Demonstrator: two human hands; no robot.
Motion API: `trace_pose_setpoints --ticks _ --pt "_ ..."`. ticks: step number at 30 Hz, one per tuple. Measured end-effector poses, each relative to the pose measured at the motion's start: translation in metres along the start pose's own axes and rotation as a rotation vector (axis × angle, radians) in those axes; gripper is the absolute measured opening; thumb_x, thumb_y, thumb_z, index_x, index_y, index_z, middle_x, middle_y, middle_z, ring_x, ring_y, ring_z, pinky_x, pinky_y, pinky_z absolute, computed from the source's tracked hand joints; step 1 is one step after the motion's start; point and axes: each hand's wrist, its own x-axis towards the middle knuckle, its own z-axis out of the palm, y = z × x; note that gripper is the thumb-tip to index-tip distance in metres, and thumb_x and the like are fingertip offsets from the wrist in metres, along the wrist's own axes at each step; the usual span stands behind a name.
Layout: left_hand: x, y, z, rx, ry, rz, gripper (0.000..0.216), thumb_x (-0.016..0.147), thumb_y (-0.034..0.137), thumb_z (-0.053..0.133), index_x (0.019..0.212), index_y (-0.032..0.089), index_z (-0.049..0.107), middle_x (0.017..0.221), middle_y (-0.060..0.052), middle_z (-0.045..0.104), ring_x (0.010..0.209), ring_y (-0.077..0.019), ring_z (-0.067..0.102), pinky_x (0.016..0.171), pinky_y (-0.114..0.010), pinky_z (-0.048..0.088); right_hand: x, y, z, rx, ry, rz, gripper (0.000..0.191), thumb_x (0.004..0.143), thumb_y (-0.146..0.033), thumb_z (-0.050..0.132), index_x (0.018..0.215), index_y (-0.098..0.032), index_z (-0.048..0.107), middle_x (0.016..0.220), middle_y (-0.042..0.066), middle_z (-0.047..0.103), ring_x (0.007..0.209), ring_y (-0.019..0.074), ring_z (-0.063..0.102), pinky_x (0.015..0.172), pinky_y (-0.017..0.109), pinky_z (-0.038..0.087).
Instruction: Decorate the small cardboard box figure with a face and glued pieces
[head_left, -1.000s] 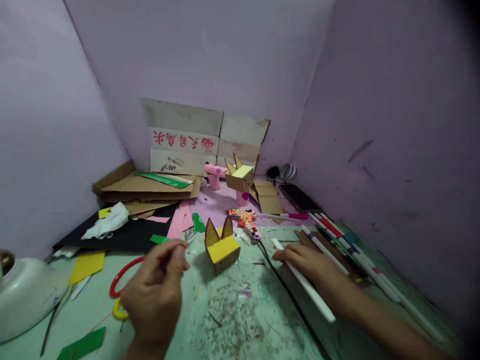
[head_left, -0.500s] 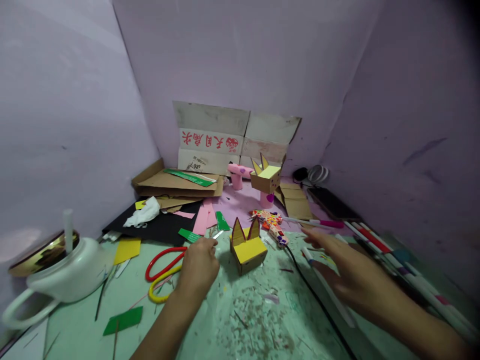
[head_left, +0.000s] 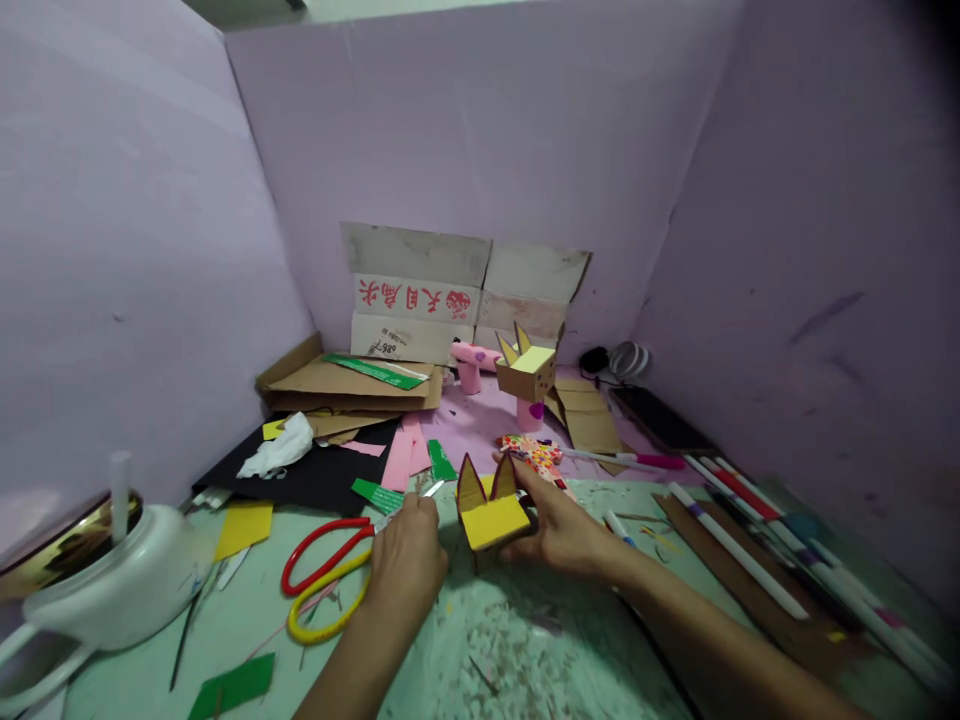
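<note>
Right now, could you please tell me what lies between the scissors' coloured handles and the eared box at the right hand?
In the head view, the left hand lies between the scissors' handles and the eared box, then a thin strip of tabletop.
</note>
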Motion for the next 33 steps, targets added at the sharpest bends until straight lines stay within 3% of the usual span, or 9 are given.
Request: trace_pose_setpoints --ticks 6,10,13,16,18,20,22,26,33 --pt "0.0 -0.004 -0.005 -0.248 0.088 -0.071 0.021 0.077 0.002 0.039 0.077 0.018 0.054 0.086 -0.01 0.058 0.08 -0.0263 0.059 0.067 -0.036 0.039 0.005 0.003 -0.005 0.094 0.112 0.121 0.086 0.07 -0.036 0.075 0.139 -0.015 0.028 0.1 0.01 0.071 0.096 0.0266 0.066 0.085 0.042 0.051" --pt "-0.004 -0.006 -0.017 -0.555 0.147 -0.085 0.015 0.081 0.013 0.036 0.072 0.022 0.044 0.071 -0.001 0.049 0.069 -0.0187 0.05 0.062 -0.029 0.036 0.009 0.01 -0.003 0.014 0.199 0.067 0.071 0.079 -0.043 0.063 0.138 -0.015 0.035 0.119 0.014 0.065 0.11 0.0271 0.061 0.092 0.043 0.048" --pt "-0.018 0.0 -0.019 -0.806 0.036 -0.013 0.014 0.082 0.033 0.038 0.072 0.023 0.041 0.056 0.007 0.034 0.05 -0.0128 0.036 0.048 -0.023 0.029 0.004 0.012 -0.002 -0.138 0.308 -0.034 0.061 0.082 -0.042 0.059 0.135 -0.017 0.042 0.135 0.016 0.054 0.124 0.0284 0.05 0.099 0.045 0.042" --pt "-0.035 0.014 -0.01 -1.009 -0.146 0.034 0.024 0.079 0.047 0.039 0.072 0.024 0.039 0.048 0.011 0.029 0.041 -0.0095 0.026 0.039 -0.02 0.022 -0.01 0.004 -0.002 -0.218 0.373 -0.1 0.051 0.084 -0.039 0.058 0.13 -0.021 0.048 0.134 0.014 0.055 0.122 0.0271 0.052 0.097 0.044 0.044" --pt "-0.043 0.022 -0.002 -1.214 -0.321 0.012 0.027 0.077 0.049 0.046 0.072 0.024 0.04 0.044 0.012 0.029 0.037 -0.0073 0.021 0.036 -0.018 0.019 -0.024 -0.005 0.0 -0.18 0.404 -0.082 0.039 0.084 -0.04 0.057 0.118 -0.02 0.057 0.118 0.012 0.064 0.107 0.0251 0.06 0.083 0.038 0.052" --pt "-0.046 0.029 0.005 -1.359 -0.455 -0.033 0.03 0.075 0.05 0.055 0.071 0.023 0.042 0.04 0.013 0.032 0.034 -0.0056 0.019 0.034 -0.017 0.016 -0.036 -0.012 0.003 -0.047 0.399 0.034 0.036 0.081 -0.046 0.059 0.104 -0.018 0.063 0.093 0.009 0.07 0.079 0.0214 0.066 0.058 0.03 0.054" --pt "-0.047 0.032 0.011 -1.386 -0.499 -0.063 0.031 0.075 0.049 0.059 0.07 0.023 0.043 0.037 0.013 0.034 0.032 -0.0049 0.019 0.033 -0.017 0.014 -0.045 -0.014 0.008 0.108 0.363 0.176 0.04 0.073 -0.052 0.064 0.091 -0.017 0.066 0.079 0.006 0.07 0.062 0.0176 0.064 0.044 0.024 0.048" --pt "-0.046 0.034 0.017 -1.322 -0.474 -0.063 0.025 0.078 0.044 0.057 0.071 0.023 0.045 0.038 0.013 0.034 0.033 -0.006 0.02 0.035 -0.018 0.012 -0.054 -0.008 0.017 0.224 0.283 0.323 0.043 0.062 -0.054 0.073 0.078 -0.015 0.069 0.066 0.003 0.068 0.049 0.0127 0.057 0.038 0.02 0.042" --pt "-0.052 0.035 0.015 -0.997 -0.192 0.078 0.019 0.079 0.036 0.049 0.067 0.021 0.049 0.055 0.006 0.039 0.053 -0.0132 0.036 0.051 -0.025 0.026 -0.057 -0.009 0.023 0.233 0.239 0.327 0.019 0.06 -0.032 0.078 0.063 -0.015 0.07 0.055 -0.001 0.063 0.048 0.0081 0.049 0.045 0.019 0.038"
